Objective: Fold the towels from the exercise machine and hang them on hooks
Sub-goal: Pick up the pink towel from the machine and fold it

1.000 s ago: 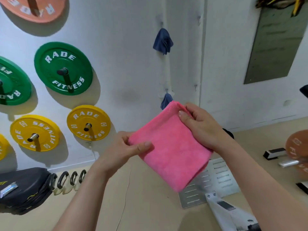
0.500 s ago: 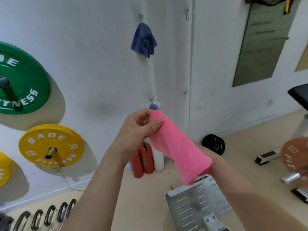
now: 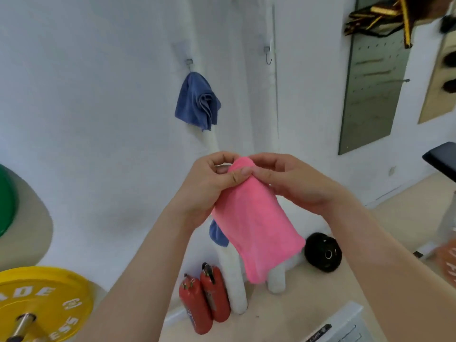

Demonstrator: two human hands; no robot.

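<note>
The left hand (image 3: pixel 209 186) is curled round the top left edge of the pink towel (image 3: pixel 256 233), with its thumb flat on the near face and its fingers bent round behind, so that it pinches the cloth. The right hand (image 3: pixel 291 183) comes in from the right. Its thumb tip lies just beside the left thumb and its fingers arch over the towel's top, pinching it too. The towel is bright pink and fuzzy, folded into a narrow hanging shape. It is gathered into a rounded crown between the two hands and widens downward to a slanted lower edge with a soft corner at the lower right. It hangs in the air at the centre of the scene, in front of the white wall and above the pale floor. On the far wall, above and left of the hands, a blue towel (image 3: pixel 197 102) hangs bunched in folds from a small metal hook (image 3: pixel 189 62). A second hook (image 3: pixel 268 55) sits on the wall to its right. Lower down, a piece of blue cloth (image 3: pixel 218 234) shows past the left edge of the pink towel, and what holds it is hidden. On the floor against the wall stand two red fire extinguishers (image 3: pixel 204 297) just left of white pipes (image 3: pixel 234 280), with a black weight plate (image 3: pixel 323 253) to the right. A yellow plate (image 3: pixel 42 304) sits at the near left.
</note>
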